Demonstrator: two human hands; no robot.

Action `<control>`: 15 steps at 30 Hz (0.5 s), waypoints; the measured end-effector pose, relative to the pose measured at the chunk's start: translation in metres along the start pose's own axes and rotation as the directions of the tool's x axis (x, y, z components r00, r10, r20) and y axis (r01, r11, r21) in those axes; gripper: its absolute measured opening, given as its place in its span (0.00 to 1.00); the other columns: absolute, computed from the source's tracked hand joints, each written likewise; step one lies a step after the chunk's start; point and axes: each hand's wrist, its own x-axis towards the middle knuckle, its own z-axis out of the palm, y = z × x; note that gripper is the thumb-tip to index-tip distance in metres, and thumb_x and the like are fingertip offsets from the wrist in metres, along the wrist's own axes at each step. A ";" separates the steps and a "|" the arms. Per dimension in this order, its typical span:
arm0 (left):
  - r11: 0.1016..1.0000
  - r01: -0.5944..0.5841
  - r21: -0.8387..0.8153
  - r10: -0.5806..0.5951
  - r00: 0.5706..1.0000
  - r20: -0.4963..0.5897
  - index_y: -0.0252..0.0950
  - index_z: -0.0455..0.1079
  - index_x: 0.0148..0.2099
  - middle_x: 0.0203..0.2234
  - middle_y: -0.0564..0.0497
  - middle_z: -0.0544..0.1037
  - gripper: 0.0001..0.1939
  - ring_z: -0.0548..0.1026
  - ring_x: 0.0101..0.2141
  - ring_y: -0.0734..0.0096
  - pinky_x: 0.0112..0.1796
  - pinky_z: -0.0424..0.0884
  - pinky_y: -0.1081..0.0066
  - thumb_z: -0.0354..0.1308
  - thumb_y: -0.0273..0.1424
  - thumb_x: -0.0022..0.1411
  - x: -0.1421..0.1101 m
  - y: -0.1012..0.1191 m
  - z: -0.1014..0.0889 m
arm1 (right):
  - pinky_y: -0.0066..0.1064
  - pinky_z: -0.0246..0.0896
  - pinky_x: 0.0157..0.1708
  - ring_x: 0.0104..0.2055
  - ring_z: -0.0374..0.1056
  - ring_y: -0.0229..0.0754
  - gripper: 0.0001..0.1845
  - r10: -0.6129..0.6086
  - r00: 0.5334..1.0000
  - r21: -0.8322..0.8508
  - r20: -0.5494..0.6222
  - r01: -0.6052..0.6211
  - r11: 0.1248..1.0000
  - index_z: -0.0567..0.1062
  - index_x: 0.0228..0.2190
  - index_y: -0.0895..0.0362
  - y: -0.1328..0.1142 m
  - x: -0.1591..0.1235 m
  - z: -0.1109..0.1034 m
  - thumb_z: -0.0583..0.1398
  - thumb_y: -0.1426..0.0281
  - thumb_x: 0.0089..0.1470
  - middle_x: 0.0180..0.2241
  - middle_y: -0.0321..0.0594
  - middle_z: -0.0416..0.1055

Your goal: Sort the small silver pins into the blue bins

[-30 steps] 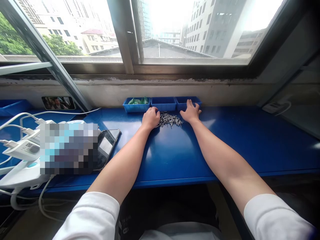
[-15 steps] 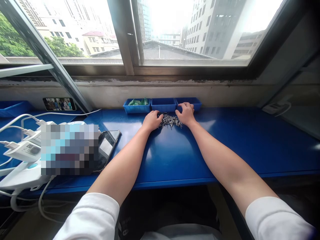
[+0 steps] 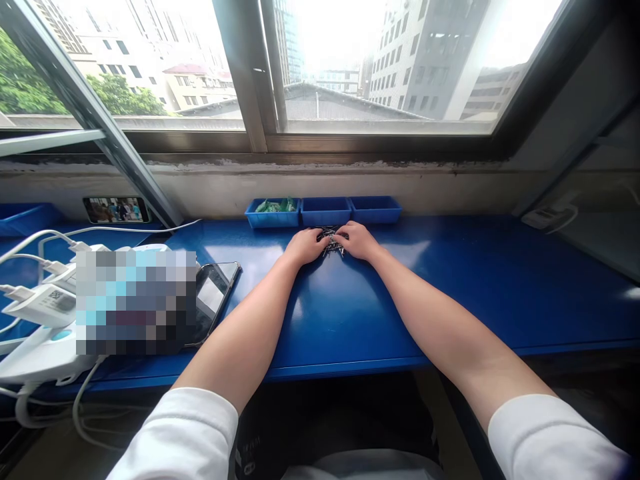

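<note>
A heap of small, thin, shiny metal pieces [image 3: 332, 248], like screws or rivets, lies on the blue tabletop. At its left edge rests my left hand [image 3: 304, 246], thumb apart from its bent fingers, touching the heap. From the other side my right hand [image 3: 359, 241] reaches over the heap, its thumb also apart and its fingertips partly hidden among the pieces. I see nothing held in either hand. Just behind stand three blue bins: a left bin [image 3: 273, 219] with green plastic-wrapped stuff inside, a middle bin [image 3: 326, 215] and a right bin [image 3: 376, 213].
On the left lie a dark phone [image 3: 218, 293], a blurred-out patch and a white power strip [image 3: 43, 353] with chargers and cables. Another phone [image 3: 117, 210] leans at the back near a metal post. A window [image 3: 350, 67] rises behind the wall ledge.
My right hand has come down and left, from the front of the right bin to the metal pieces. My left hand has shifted slightly; the heap looks narrower between the hands.
</note>
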 end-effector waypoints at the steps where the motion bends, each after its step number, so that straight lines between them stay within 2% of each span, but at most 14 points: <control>1: 1.000 -0.002 -0.001 0.002 1.000 0.002 0.37 0.72 0.51 0.46 0.43 0.76 0.24 0.72 0.47 0.52 0.47 0.67 0.62 0.47 0.46 0.62 0.000 0.000 0.000 | 0.31 0.61 0.41 0.37 0.67 0.40 0.13 -0.005 1.000 0.008 -0.006 0.005 1.000 0.78 0.33 0.56 0.000 0.000 0.000 0.57 0.63 0.55 0.35 0.42 0.70; 6: 1.000 -0.010 -0.023 0.010 1.000 0.002 0.38 0.72 0.51 0.46 0.43 0.77 0.24 0.73 0.47 0.52 0.47 0.67 0.62 0.47 0.46 0.62 -0.002 0.001 -0.001 | 0.30 0.61 0.39 0.35 0.67 0.39 0.10 -0.005 1.000 0.024 -0.024 0.005 1.000 0.78 0.31 0.56 -0.001 0.002 -0.001 0.57 0.66 0.54 0.35 0.41 0.70; 15: 0.998 -0.051 -0.045 0.052 0.998 0.023 0.41 0.70 0.55 0.51 0.47 0.74 0.25 0.70 0.51 0.54 0.50 0.65 0.62 0.47 0.47 0.63 -0.002 0.000 -0.002 | 0.30 0.61 0.39 0.36 0.68 0.40 0.11 0.061 0.998 -0.012 0.016 -0.061 0.998 0.78 0.31 0.55 -0.004 0.008 0.003 0.57 0.64 0.53 0.35 0.42 0.71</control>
